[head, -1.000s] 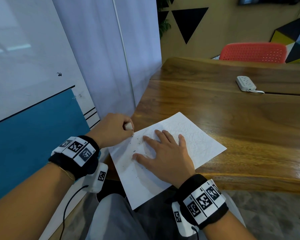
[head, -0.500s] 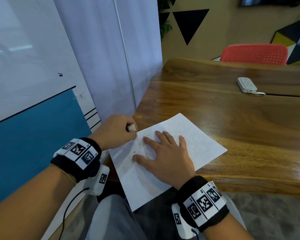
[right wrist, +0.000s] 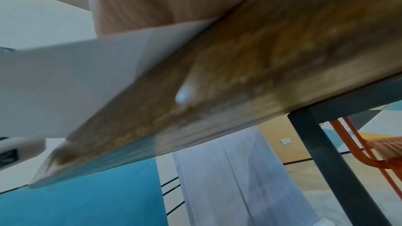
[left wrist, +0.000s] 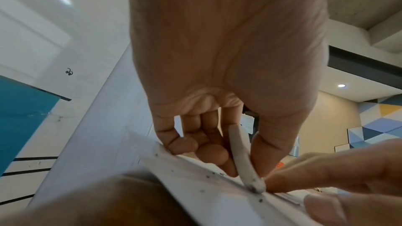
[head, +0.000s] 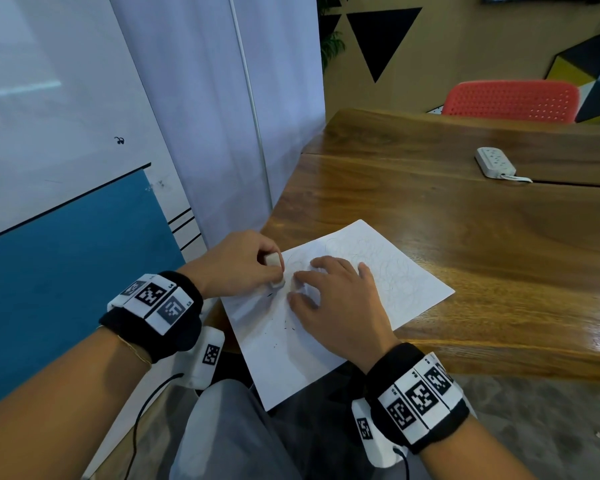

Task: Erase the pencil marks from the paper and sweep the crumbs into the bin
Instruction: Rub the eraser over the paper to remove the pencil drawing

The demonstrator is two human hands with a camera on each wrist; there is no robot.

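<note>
The paper (head: 333, 299) lay on the near corner of the wooden worktop (head: 430, 216), and its near end hung out past the edge over the person's lap. Thin pencil marks (head: 378, 265) looped over the far half of the sheet. Small dark crumbs (head: 286, 328) lay scattered on the near half, and the left wrist view showed more of them along the sheet. The left hand (head: 238, 263) had its grip shut tight around a white eraser (head: 273, 269), pinched between the thumb and the fingers (left wrist: 214, 152). The bottom end of the eraser pressed on the left side of the paper, and that end looked grey and dirty. The paper was wrinkled a bit just under that hand. The right hand (head: 340, 303) lay flat on the middle of the paper with its fingers spread out, holding nothing, and its fingertips were just beside the eraser. The right wrist view was blurry and showed only the sheet and the edge of the worktop from down low. Far back on the worktop lay a white power strip (head: 494, 162), well apart from the paper. A red chair (head: 510, 102) stood behind the worktop. A white curtain (head: 222, 109) hung to the left.
</note>
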